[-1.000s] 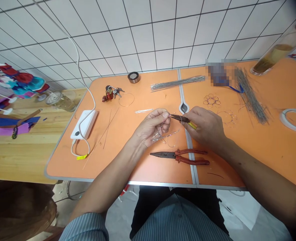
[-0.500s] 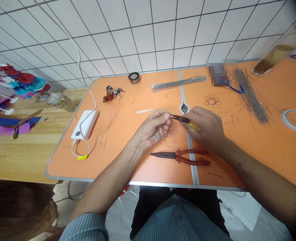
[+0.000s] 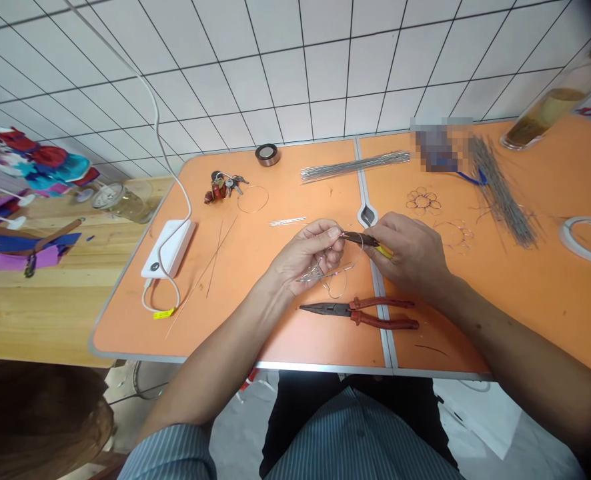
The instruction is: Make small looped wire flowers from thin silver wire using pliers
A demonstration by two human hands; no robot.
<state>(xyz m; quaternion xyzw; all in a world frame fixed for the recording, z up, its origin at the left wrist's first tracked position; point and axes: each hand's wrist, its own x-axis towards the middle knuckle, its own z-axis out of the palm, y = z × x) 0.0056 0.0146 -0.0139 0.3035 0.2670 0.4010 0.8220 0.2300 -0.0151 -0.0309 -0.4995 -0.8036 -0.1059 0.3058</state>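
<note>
Thumb and fingers of my left hand (image 3: 315, 257) pinch a piece of bent thin wire (image 3: 338, 283), whose loops hang below the palm. My right hand (image 3: 410, 250) is wrapped round yellow-handled pliers (image 3: 360, 238). The jaws of these pliers meet the wire at my left fingertips; whether they are fully closed on it is too small to tell. Just below both hands, long-nose pliers (image 3: 358, 311) with red handles lie on the orange table (image 3: 275, 340), jaws pointing left. Short straight wires (image 3: 288, 221) rest behind my left hand.
At the back lie a wire bundle (image 3: 355, 166), a tape roll (image 3: 267, 155) and keys (image 3: 228, 187). On the right are flower-shaped wire (image 3: 424, 200), another wire bundle (image 3: 505, 193) and a white ring (image 3: 588, 240). A white power bank (image 3: 168, 250) with cable stands left.
Hardly anything differs. Both hands keep nearly the same place, and the hanging wire loops have shifted very slightly.
</note>
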